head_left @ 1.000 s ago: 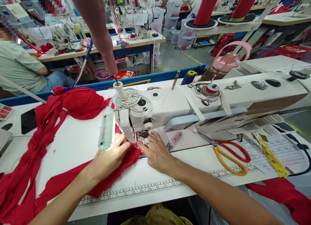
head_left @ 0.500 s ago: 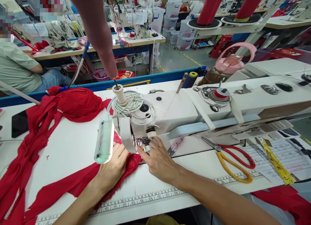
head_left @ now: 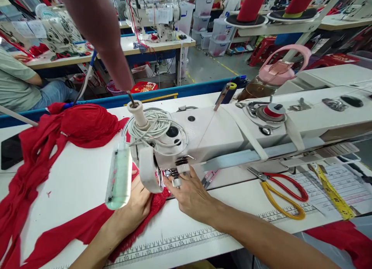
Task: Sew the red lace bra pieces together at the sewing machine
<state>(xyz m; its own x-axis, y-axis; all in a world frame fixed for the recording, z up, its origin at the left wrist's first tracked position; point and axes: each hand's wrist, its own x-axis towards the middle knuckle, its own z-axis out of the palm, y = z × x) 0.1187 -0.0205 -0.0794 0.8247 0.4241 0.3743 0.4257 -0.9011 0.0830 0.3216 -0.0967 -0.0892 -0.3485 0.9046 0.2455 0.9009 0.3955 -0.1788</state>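
A white sewing machine stands across the table. Red lace fabric lies under its needle area. My left hand rests flat on the fabric left of the presser foot, partly hidden behind the machine's lamp. My right hand lies on the table right of the needle, fingers stretched toward the presser foot and touching the fabric's edge.
A pile of red fabric trails off the left. Pink thread snips, red-and-yellow scissors and a yellow tape measure lie to the right. A pink-lidded bottle stands behind the machine. Another person sits at far left.
My view has moved closer and lower over the machine. Both hands stay at the needle, pressing the red lace; they have shifted only slightly.
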